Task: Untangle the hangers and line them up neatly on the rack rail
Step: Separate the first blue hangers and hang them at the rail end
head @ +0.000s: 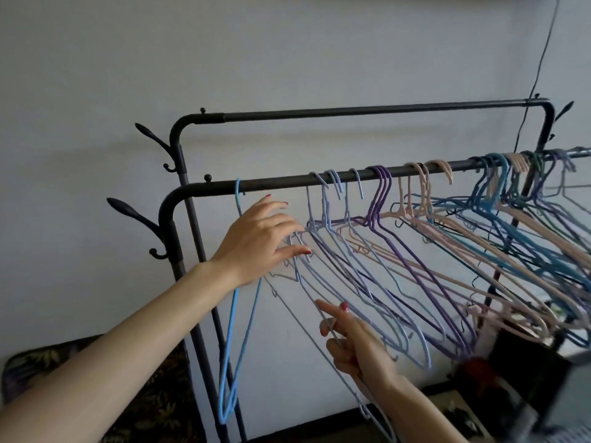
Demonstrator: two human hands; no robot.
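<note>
Rail: the front black rack rail carries thin coated wire hangers, lavender, purple, pink and blue, crowded and overlapping toward its right end.
Lone hanger: a light blue hanger hangs apart near the rail's left bend.
Left hand: fingers spread, loosely touching the lavender hangers' necks; grip unclear.
Right hand: curled around a pale lavender hanger, index finger extended.
</note>
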